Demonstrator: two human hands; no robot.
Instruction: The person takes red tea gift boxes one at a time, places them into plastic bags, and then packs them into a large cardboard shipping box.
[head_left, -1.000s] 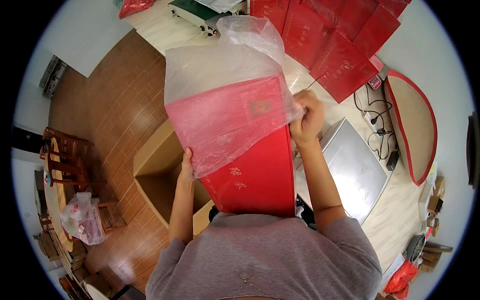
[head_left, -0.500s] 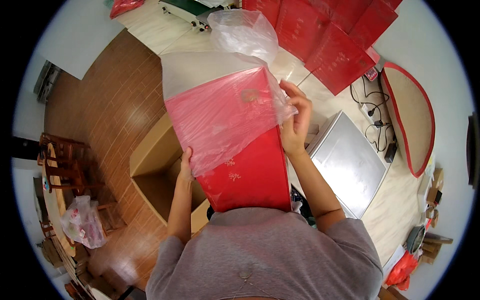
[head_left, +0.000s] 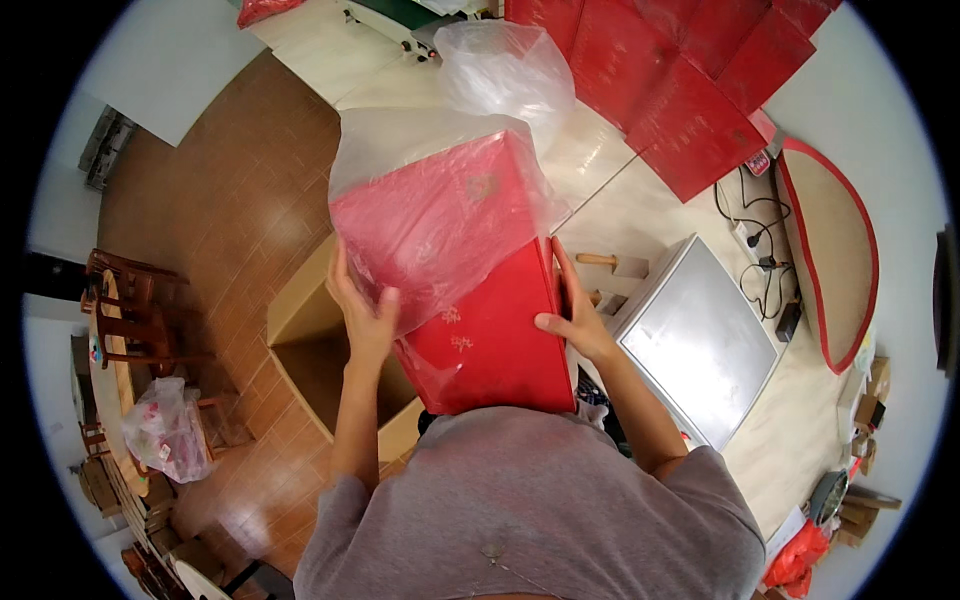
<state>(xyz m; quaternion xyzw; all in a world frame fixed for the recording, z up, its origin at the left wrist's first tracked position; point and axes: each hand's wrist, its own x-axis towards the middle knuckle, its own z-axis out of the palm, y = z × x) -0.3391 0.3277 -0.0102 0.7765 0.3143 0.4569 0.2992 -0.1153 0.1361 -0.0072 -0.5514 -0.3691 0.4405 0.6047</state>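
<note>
Working beside a pale desk (head_left: 760,475), a grey-shirted person (head_left: 530,500) is holding a red box (head_left: 505,320) in front, a clear bag (head_left: 425,220) covering its far part; left grip (head_left: 367,312) half-curled, clasping both, right grip (head_left: 580,318) half-curled, clasping the box's edge.

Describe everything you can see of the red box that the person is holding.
The red box looks smooth, with straight edges and small pale markings; a dull gold emblem shows near its far end. Cloudy, wrinkled plastic film covers that far part, while much of the near part looks bare. It sits slightly askew before the person's chest, broad face up. The left hand grips its left side through the film; the right hand holds its right edge, thumb on top.
</note>
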